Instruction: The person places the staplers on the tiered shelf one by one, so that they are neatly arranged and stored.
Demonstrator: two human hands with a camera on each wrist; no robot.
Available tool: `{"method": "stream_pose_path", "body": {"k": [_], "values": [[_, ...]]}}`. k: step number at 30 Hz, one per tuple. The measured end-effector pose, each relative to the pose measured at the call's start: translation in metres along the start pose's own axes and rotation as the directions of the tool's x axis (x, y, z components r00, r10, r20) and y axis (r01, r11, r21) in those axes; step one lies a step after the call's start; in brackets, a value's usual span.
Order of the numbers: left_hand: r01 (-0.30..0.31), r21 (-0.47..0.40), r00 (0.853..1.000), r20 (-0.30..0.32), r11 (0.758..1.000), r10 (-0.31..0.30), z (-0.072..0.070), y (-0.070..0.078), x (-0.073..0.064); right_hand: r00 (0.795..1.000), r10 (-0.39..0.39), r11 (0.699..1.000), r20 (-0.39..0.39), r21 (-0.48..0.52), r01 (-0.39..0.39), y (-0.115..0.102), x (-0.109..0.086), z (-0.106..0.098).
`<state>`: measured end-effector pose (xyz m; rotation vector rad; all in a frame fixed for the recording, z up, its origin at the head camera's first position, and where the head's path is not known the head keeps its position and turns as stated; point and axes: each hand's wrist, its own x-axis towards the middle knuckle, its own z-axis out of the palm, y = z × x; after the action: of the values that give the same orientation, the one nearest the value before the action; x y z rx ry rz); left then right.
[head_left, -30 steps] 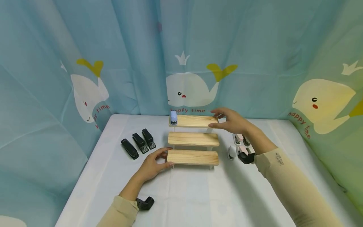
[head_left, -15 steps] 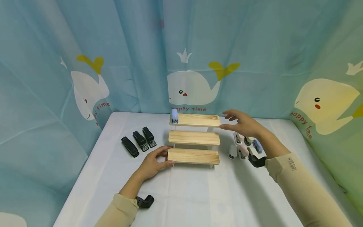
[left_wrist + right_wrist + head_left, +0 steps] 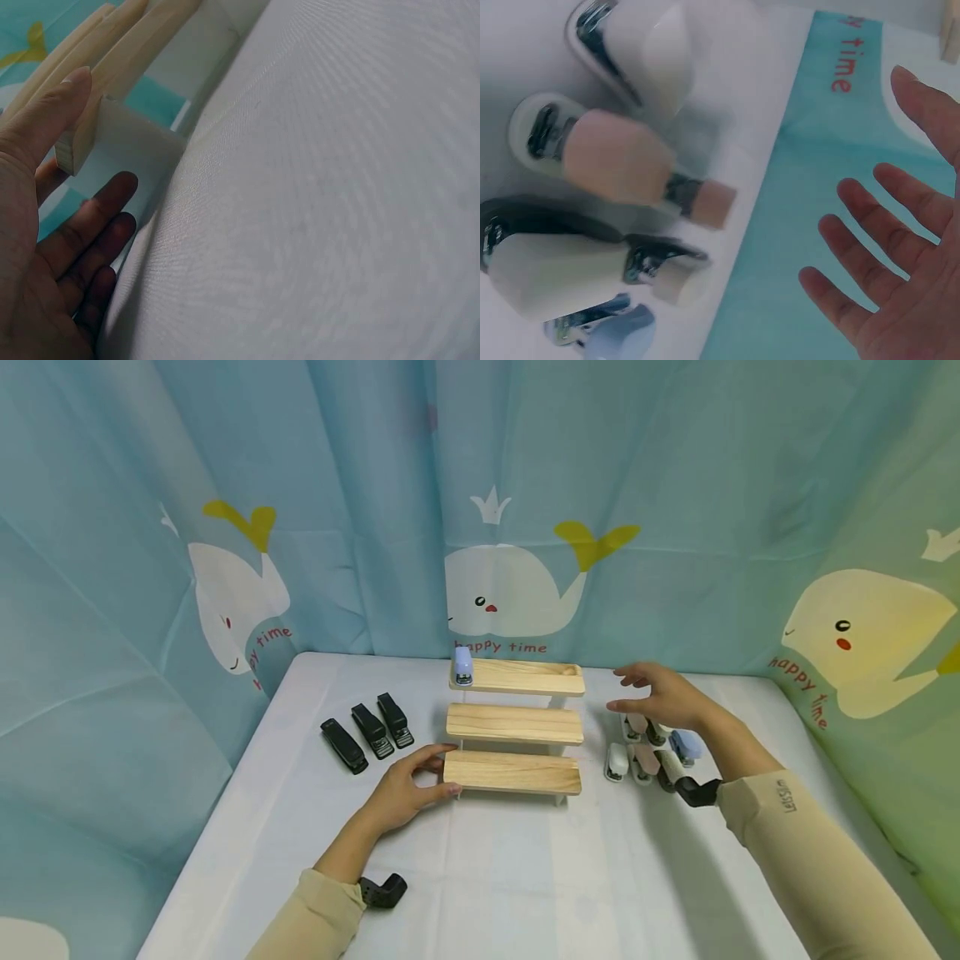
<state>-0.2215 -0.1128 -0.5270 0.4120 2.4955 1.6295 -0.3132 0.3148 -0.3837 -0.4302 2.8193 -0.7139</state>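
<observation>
A three-tier wooden display stand [image 3: 513,772] with pale legs stands mid-table. My left hand [image 3: 401,789] holds the left end of its lowest board between thumb and index finger; the left wrist view shows the other fingers lying loose beside the leg. One light-blue stapler [image 3: 463,667] sits at the left end of the top board. To the stand's right, my right hand [image 3: 663,695] is in the air with fingers spread and nothing held. Below it lies a cluster of small staplers, among them a white stapler [image 3: 617,762], a pink stapler [image 3: 619,156] and a blue stapler [image 3: 686,747], partly hidden by the arm.
Several black staplers [image 3: 343,746] lie in a slanted row on the table left of the stand. A blue curtain [image 3: 360,510] with whale prints hangs right behind the white table [image 3: 495,877].
My right hand has moved from the right end of the top board rightward and slightly down, over the stapler cluster. The left hand stays on the lowest board. The head view has shifted slightly.
</observation>
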Motion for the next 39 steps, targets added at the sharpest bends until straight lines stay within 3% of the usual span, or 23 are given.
{"method": "stream_pose_path", "body": {"k": [13,25,39], "values": [[0.013,-0.005,1.0,-0.001,1.0,-0.013,-0.002,-0.001,0.001,0.994,0.09,0.996,0.06,-0.036,-0.088,0.033,0.002,0.007],[0.019,0.003,1.0,0.0,1.0,-0.019,-0.001,-0.001,0.001,0.989,0.124,0.992,0.081,-0.036,-0.122,0.056,-0.001,0.016],[0.01,-0.007,1.0,0.006,1.0,-0.01,0.0,-0.002,0.0,0.982,0.149,0.989,0.117,-0.025,-0.147,0.066,0.0,0.026]]}}
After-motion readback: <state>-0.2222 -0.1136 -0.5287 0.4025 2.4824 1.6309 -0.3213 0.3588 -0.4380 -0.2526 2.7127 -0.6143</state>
